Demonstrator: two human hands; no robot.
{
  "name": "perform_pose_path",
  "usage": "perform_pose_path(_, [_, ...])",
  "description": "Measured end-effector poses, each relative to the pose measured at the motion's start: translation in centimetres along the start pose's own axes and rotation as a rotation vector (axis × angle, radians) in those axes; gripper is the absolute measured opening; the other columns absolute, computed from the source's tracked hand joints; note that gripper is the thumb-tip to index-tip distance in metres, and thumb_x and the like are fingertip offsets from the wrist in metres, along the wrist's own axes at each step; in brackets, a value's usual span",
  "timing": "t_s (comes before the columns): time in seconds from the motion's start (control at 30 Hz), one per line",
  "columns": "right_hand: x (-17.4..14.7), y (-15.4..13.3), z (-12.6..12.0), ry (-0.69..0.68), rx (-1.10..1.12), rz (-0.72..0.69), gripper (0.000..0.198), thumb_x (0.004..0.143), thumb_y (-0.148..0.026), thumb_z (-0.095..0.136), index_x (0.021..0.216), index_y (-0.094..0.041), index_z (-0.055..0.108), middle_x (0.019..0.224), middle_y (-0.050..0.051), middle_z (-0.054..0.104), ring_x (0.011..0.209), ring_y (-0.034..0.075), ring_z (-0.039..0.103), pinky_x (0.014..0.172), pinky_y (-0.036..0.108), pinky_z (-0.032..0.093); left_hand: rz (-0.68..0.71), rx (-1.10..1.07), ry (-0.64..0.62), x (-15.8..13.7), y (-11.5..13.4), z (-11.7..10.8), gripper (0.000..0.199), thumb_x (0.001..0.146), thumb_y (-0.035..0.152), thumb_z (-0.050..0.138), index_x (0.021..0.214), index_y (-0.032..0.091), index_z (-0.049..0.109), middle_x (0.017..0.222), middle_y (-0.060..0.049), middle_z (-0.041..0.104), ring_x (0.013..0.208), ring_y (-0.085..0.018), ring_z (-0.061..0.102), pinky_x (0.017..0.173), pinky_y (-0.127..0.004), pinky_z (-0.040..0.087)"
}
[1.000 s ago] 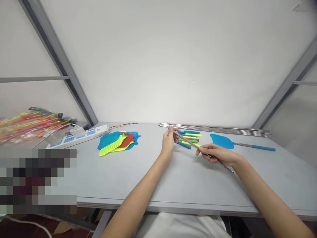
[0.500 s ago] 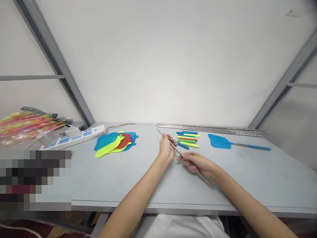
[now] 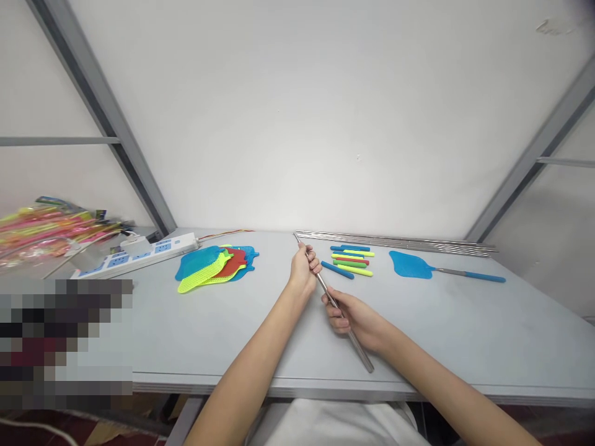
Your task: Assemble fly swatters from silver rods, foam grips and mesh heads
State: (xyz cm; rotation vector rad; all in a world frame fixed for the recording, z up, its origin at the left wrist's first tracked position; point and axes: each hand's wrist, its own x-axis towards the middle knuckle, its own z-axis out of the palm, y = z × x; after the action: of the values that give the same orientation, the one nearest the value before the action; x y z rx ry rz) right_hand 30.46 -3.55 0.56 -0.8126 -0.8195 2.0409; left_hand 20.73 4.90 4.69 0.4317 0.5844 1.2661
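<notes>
So the metal rod (image 3: 359,352) just swung steeper, low end now near the worktop (image 3: 209,334)'s front edge, left hand (image 3: 304,269) fisted up top, right hand (image 3: 353,316) wrapped lower, so looks pretty well controlled.

Table (image 3: 260,331) in front of wall (image 3: 297,124). Long rods (image 3: 395,242) lie along its rear edge, centre to right. Before them, at centre: short tubes (image 3: 351,264), side by side; right of these, one swatter (image 3: 411,265), handle end rightward. Left of centre: overlapping swatter heads (image 3: 199,261). Power strip (image 3: 181,245) sits left of heads; bagged bundle (image 3: 51,226) farther left. Left hand (image 3: 303,271) is between heads and tubes; right hand (image 3: 353,317), before tubes. Rod stock (image 3: 323,285) passes through both hands.
</notes>
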Motion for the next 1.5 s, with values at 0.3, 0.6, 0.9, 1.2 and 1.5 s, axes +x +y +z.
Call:
perform_pose_path(0.3, [-0.3, -0.1, -0.1, -0.044, 0.056, 0.053, 0.026, 0.075, -0.040, 0.041, 0.066, -0.016, 0.038, 0.049, -0.008, 0.017, 0.033, 0.001, 0.012, 0.030, 0.014, 0.007, -0.080, -0.121, -0.131, 0.2, -0.1, -0.5, 0.036, 0.080, 0.041, 0.026, 0.054, 0.017, 0.028, 0.039, 0.007, 0.017, 0.027, -0.003, 0.015, 0.028, -0.016, 0.009])
perform_pose_path(0.6, [-0.3, -0.2, -0.6, -0.053, 0.078, 0.075, 0.024, 0.076, -0.037, 0.040, 0.064, -0.017, 0.037, 0.045, -0.009, 0.016, 0.032, 0.002, 0.010, 0.028, 0.014, 0.007, -0.018, -0.182, -0.104, 0.1, -1.2, -0.5, 0.036, 0.077, 0.043, 0.035, 0.053, 0.017, 0.028, 0.040, 0.008, 0.016, 0.028, -0.003, 0.012, 0.028, -0.016, 0.009])
perform_pose_path(0.9, [-0.2, -0.6, -1.2, -0.060, 0.147, 0.143, 0.025, 0.078, -0.035, 0.037, 0.061, -0.016, 0.036, 0.042, -0.009, 0.016, 0.030, 0.002, 0.010, 0.026, 0.014, 0.005, -0.051, -0.211, -0.085, -0.1, -2.2, -0.6, 0.035, 0.080, 0.040, 0.030, 0.053, 0.016, 0.028, 0.040, 0.007, 0.016, 0.028, -0.003, 0.011, 0.028, -0.016, 0.009])
perform_pose_path(1.2, [-0.2, -0.5, -1.4, -0.040, 0.138, 0.150, 0.024, 0.077, -0.034, 0.038, 0.061, -0.016, 0.036, 0.042, -0.009, 0.017, 0.029, 0.002, 0.010, 0.026, 0.014, 0.006, -0.053, -0.212, -0.029, -0.4, -2.9, -0.6, 0.036, 0.079, 0.041, 0.029, 0.053, 0.017, 0.027, 0.040, 0.007, 0.014, 0.028, -0.003, 0.011, 0.027, -0.017, 0.008])
perform_pose_path(1.5, [-0.2, -0.6, -1.3, -0.030, 0.119, 0.137, 0.023, 0.076, -0.034, 0.038, 0.061, -0.017, 0.035, 0.041, -0.009, 0.017, 0.029, 0.002, 0.010, 0.026, 0.014, 0.006, -0.053, -0.193, -0.009, -0.6, -3.4, -0.6, 0.037, 0.078, 0.044, 0.030, 0.053, 0.017, 0.027, 0.041, 0.008, 0.014, 0.028, -0.003, 0.010, 0.027, -0.017, 0.007])
